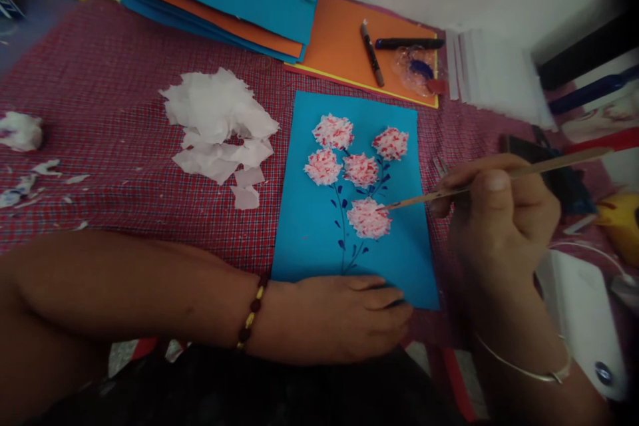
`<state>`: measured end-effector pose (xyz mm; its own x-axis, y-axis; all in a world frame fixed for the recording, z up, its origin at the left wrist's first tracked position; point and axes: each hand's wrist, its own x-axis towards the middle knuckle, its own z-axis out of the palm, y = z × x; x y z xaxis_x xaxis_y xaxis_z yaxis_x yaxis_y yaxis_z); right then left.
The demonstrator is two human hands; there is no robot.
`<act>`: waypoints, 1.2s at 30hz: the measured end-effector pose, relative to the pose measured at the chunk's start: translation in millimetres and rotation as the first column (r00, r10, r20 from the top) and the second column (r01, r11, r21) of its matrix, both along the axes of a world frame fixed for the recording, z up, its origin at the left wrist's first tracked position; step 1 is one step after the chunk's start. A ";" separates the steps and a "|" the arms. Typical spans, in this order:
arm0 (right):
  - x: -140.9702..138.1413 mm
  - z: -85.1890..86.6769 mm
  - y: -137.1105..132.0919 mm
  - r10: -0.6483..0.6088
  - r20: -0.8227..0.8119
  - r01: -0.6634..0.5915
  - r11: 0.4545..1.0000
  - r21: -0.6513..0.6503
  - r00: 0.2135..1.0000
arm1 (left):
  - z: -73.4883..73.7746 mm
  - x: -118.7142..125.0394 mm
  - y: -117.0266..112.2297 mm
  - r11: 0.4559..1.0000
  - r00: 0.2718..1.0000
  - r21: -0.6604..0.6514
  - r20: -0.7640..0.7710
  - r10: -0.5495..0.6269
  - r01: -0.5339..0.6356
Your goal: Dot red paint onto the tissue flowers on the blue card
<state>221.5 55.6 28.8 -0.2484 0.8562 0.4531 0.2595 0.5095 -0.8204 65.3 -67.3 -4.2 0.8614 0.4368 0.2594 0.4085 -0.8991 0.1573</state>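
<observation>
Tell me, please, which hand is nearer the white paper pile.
Left: the left hand lies on the blue card, toward the person and right of the white paper pile; the right hand, holding a brush, is farther, by the card's right edge.

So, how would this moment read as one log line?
left hand: resting on blue card | right hand: holding thin stick | tip: at lowest flower

Five pink flowers (360, 170), one brush (413, 200)

left: maroon-yellow beaded bracelet (256, 305) | right: silvery bangle (555, 377) | dark clothing (249, 389)
</observation>
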 end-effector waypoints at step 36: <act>0.0 -1.1 3.4 0.012 0.032 -0.011 0.999 -0.036 0.999 | 3.0 -2.0 1.2 1.000 1.000 -0.026 0.027 0.009 -0.009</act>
